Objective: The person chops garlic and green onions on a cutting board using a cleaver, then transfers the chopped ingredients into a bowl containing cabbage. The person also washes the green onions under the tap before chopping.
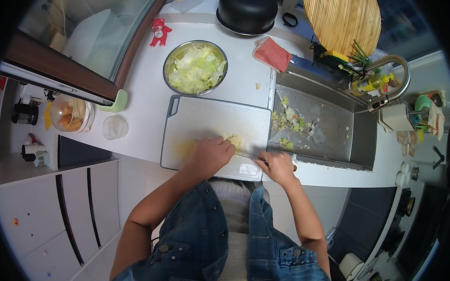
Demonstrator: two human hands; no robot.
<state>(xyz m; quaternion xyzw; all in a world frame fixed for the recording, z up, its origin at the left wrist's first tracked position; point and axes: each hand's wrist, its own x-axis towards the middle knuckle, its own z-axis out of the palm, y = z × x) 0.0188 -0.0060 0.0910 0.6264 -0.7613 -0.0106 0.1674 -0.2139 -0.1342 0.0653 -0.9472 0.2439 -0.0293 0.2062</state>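
A knife (247, 155) lies low over the cutting board (211, 109), its handle in my right hand (279, 166) at the board's right edge. Its blade runs left under the fingers of my left hand (213, 155), which press down near the blade; the tip end is mostly covered. Pale yellow chopped pieces (234, 140) are heaped just beyond the blade, beside my left fingertips. What exactly they are, I cannot tell. Behind the board stands a metal bowl (166, 79) full of torn pale green leaves (196, 69), probably cabbage or lettuce.
A steel sink (335, 119) with leaf scraps adjoins the board's right side, under a curved faucet (403, 73). A pink cloth (272, 55), a black pot (247, 11) and a red bear figure (160, 33) are farther back. At left are a clear cup (115, 128) and an open window frame (122, 75).
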